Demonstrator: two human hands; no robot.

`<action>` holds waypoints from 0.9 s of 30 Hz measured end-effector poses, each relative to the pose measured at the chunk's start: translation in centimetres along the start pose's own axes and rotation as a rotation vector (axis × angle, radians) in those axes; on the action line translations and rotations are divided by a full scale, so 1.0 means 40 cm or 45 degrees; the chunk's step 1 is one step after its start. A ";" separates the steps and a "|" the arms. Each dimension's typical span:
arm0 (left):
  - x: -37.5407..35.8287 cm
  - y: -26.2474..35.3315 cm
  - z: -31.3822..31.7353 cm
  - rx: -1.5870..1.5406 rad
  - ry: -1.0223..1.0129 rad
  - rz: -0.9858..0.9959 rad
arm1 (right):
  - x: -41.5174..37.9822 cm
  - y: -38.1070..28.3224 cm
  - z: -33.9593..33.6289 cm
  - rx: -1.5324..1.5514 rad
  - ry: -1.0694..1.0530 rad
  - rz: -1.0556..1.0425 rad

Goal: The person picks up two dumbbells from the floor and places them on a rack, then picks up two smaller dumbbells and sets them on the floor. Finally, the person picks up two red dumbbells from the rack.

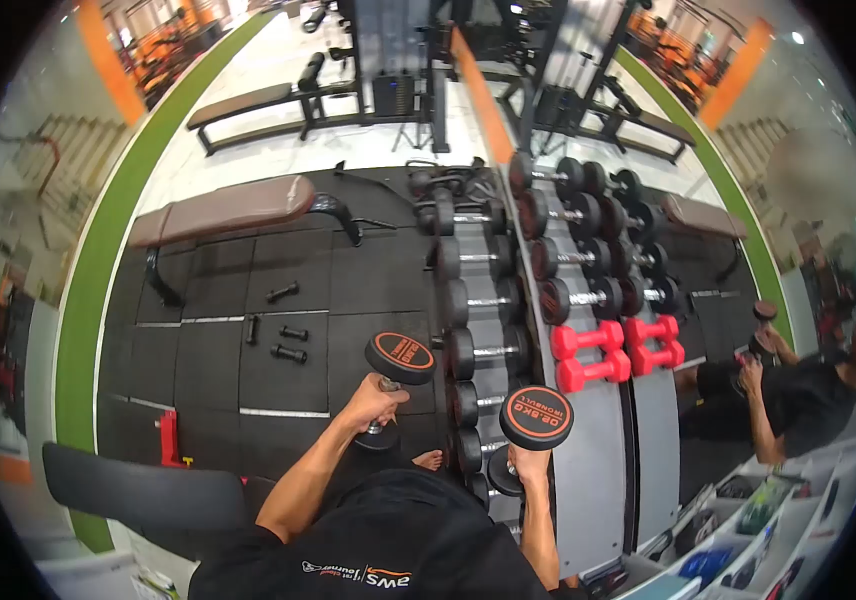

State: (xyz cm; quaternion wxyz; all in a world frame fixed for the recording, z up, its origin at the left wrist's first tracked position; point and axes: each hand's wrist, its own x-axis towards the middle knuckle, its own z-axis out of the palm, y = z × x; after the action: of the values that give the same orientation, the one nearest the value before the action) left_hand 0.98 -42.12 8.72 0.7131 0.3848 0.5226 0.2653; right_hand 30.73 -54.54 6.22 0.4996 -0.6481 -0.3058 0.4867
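Note:
My left hand [373, 403] is wrapped round the handle of a black dumbbell [399, 357] with orange lettering, held in front of my body over the dark mat. On the right, my right hand [528, 462] grips a second dumbbell [537, 417], its round end marked 02.5KG; most of its handle is hidden behind that end. Both dumbbells are tilted, with their marked ends facing up toward the camera. The right one is beside the dumbbell rack [489, 388].
Red dumbbells [590, 355] lie right of the rack, by a mirror. Several small black dumbbells [289, 354] rest on the floor mat. A brown bench [228, 207] stands at upper left, a dark seat [148, 490] at lower left, and white shelves [758, 525] at lower right.

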 end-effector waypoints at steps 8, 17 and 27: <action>-0.014 0.018 -0.222 -0.096 0.265 0.041 | 0.187 -0.023 0.203 -0.688 -0.322 -0.435; 0.007 0.032 -0.475 -0.299 0.451 0.099 | 0.271 -0.232 0.598 -0.723 -0.722 -0.537; -0.082 -0.017 -0.685 -0.734 0.778 0.147 | 0.351 -0.284 0.972 -1.034 -1.267 -0.863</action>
State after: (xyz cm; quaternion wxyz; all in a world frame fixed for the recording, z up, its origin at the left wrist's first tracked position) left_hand -26.08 -37.64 5.61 0.5878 0.1020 0.5920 0.5419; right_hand 0.11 -24.98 11.35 0.1447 -0.3539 -0.8375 0.3903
